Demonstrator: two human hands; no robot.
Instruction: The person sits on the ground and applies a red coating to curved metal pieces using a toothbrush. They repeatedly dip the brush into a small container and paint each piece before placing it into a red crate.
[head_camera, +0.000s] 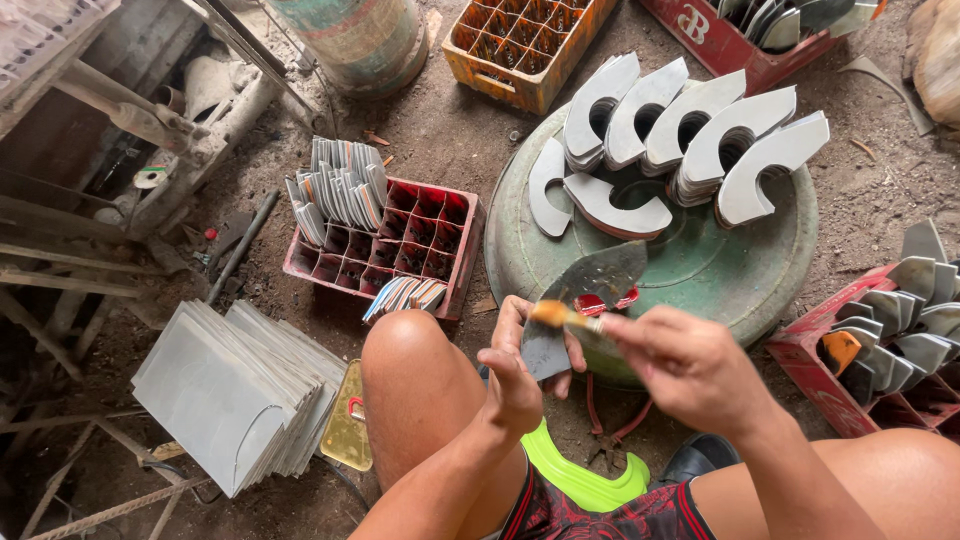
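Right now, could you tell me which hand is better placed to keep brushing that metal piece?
The right hand, probably: it already grips the brush, whose tip rests on the metal piece. The left hand is occupied holding that piece steady.

Near rim of green lid (700, 270): bare, we could pass here.
Far half: curved metal blanks (690, 135) stacked, blocking.
Left: red crate (400, 240), grey sheet pile (235, 390).
Right: crate of blades (890, 330).
Between: dirt floor (450, 140) strips free.
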